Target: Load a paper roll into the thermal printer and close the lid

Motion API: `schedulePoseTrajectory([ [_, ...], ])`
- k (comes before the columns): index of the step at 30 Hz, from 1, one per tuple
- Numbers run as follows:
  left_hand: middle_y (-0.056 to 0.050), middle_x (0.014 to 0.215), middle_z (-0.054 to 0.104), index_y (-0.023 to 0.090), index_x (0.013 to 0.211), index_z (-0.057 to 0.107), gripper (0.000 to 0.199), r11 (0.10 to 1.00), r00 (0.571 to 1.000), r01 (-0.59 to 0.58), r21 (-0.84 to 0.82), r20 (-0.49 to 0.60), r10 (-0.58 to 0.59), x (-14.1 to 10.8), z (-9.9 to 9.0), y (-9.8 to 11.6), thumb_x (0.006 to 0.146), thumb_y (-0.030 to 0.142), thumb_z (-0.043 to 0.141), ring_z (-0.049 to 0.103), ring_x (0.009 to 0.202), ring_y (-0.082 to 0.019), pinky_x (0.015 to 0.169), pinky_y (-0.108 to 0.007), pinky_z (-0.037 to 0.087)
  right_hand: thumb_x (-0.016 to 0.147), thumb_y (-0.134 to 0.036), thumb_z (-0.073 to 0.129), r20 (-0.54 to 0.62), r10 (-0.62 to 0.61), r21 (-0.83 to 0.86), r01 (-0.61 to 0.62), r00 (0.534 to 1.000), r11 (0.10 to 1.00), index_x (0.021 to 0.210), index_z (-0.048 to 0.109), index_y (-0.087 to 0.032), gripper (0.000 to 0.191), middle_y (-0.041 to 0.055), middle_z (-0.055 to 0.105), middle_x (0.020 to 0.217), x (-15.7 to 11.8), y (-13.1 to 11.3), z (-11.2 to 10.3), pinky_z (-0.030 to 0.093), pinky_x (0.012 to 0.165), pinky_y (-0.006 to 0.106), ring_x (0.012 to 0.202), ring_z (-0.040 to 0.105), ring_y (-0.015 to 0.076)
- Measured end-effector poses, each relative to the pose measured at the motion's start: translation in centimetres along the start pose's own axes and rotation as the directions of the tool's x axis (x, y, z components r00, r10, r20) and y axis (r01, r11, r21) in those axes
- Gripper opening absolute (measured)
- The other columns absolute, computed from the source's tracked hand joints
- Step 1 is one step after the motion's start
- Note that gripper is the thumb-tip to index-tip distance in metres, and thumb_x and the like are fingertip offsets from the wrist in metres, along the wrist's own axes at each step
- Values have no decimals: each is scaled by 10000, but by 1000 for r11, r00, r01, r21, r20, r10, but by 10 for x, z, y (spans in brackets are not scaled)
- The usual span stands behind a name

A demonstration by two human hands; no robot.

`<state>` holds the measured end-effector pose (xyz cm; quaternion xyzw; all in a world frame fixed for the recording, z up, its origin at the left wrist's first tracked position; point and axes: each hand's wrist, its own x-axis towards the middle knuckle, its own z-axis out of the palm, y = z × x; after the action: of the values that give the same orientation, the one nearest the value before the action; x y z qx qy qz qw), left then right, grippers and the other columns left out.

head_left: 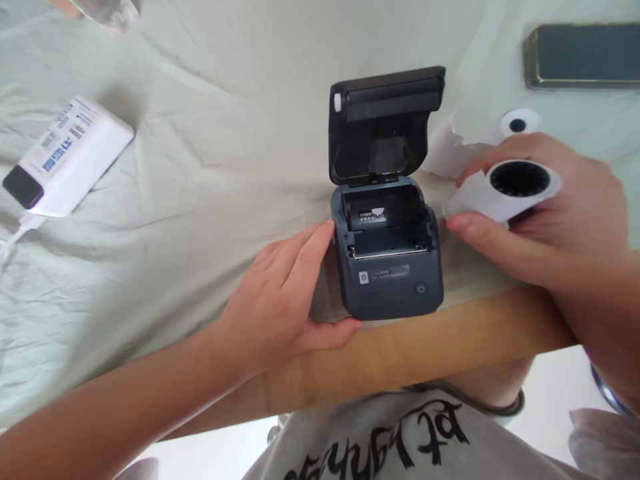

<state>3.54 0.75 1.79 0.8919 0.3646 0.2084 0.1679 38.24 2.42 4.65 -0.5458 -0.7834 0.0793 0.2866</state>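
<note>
A dark blue-grey portable label printer (391, 287) stands on the cloth near the table's front edge. Its black lid (380, 143) is raised, and the paper bay shows no roll inside. My left hand (285, 293) grips the printer's left side, with the thumb at its front corner. To the right of the printer, my right hand (555, 220) is closed around a white paper roll (485, 200) with a black core, its loose end by the thumb. Behind that hand lies a second, smaller white paper roll (531, 119) with a strip of paper trailing left.
A white power bank (90, 160) with a plugged-in cable (17, 237) lies at the left. A smartphone (587, 57) rests at the back right. Part of a clear object (110, 13) shows at the top left. The wooden table edge (400, 347) runs along the front.
</note>
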Motion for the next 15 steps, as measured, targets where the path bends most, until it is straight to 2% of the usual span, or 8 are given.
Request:
schedulePoseTrajectory([
  [2, -259, 1717, 756, 199, 1877, 391, 952, 1000, 999, -22, -9, 24, 23, 0, -2, -2, 1139, 697, 726, 813, 1527, -461, 1218, -622, 735, 1230, -765, 596, 0, -78, -12, 78, 997, 997, 1370, 730, -314, 490, 30, 839, 1235, -1, 5, 2, 703, 923, 465, 1034, 846, 207],
  [4, -243, 1722, 754, 219, 1882, 389, 962, 1000, 999, -21, -14, 27, 22, 0, -4, -4, 1120, 669, 765, 812, 1529, -451, 1225, -608, 732, 1244, -608, 647, -49, -104, 7, 105, 993, 994, 1512, 670, -333, 384, 36, 849, 1308, -2, 11, 5, 676, 891, 448, 1050, 850, 212],
  [6, -235, 1740, 742, 234, 1891, 376, 972, 999, 999, -32, -15, 32, 32, 0, -5, -5, 1115, 657, 781, 798, 1552, -448, 1232, -600, 725, 1213, -520, 685, -63, -119, 54, 123, 991, 991, 1591, 614, -358, 418, 35, 856, 1360, -2, 18, 9, 670, 880, 446, 1118, 868, 236],
  [9, -247, 1766, 719, 219, 1898, 354, 976, 999, 998, -51, -7, 39, 51, 0, -4, -6, 1128, 652, 769, 773, 1585, -451, 1242, -603, 708, 1118, -423, 727, 53, -131, 88, 126, 990, 988, 1676, 522, -393, 595, -2, 888, 1307, 0, 26, 17, 695, 837, 425, 1055, 886, 226],
  [11, -253, 1766, 716, 190, 1888, 363, 980, 998, 998, -56, 0, 34, 56, 1, -3, -5, 1128, 666, 758, 765, 1593, -450, 1255, -600, 693, 1053, -391, 773, 91, -125, 53, 121, 988, 991, 1699, 508, -406, 699, -21, 900, 1281, 0, 25, 19, 712, 796, 408, 942, 877, 207],
  [12, -252, 1762, 719, 178, 1878, 374, 979, 998, 998, -56, 5, 28, 56, 2, -1, -5, 1125, 675, 754, 768, 1587, -445, 1256, -590, 688, 1042, -395, 788, 81, -117, 20, 116, 990, 993, 1701, 526, -409, 710, -13, 899, 1333, -2, 23, 18, 732, 819, 423, 965, 885, 215],
  [13, -254, 1757, 722, 162, 1866, 387, 977, 998, 998, -58, 12, 23, 58, 2, 0, -4, 1123, 681, 752, 771, 1580, -439, 1257, -576, 682, 1049, -429, 793, 67, -113, -15, 115, 991, 993, 1693, 564, -410, 685, 5, 886, 1416, -5, 20, 15, 756, 875, 462, 1040, 898, 237],
  [15, -265, 1736, 731, 117, 1837, 417, 969, 997, 998, -68, 28, 2, 68, 3, 3, -2, 1120, 674, 757, 784, 1552, -424, 1248, -538, 674, 1082, -591, 773, 16, -78, -52, 79, 997, 996, 1642, 669, -420, 595, 33, 828, 1576, -12, 17, 3, 754, 1094, 605, 1341, 871, 323],
])
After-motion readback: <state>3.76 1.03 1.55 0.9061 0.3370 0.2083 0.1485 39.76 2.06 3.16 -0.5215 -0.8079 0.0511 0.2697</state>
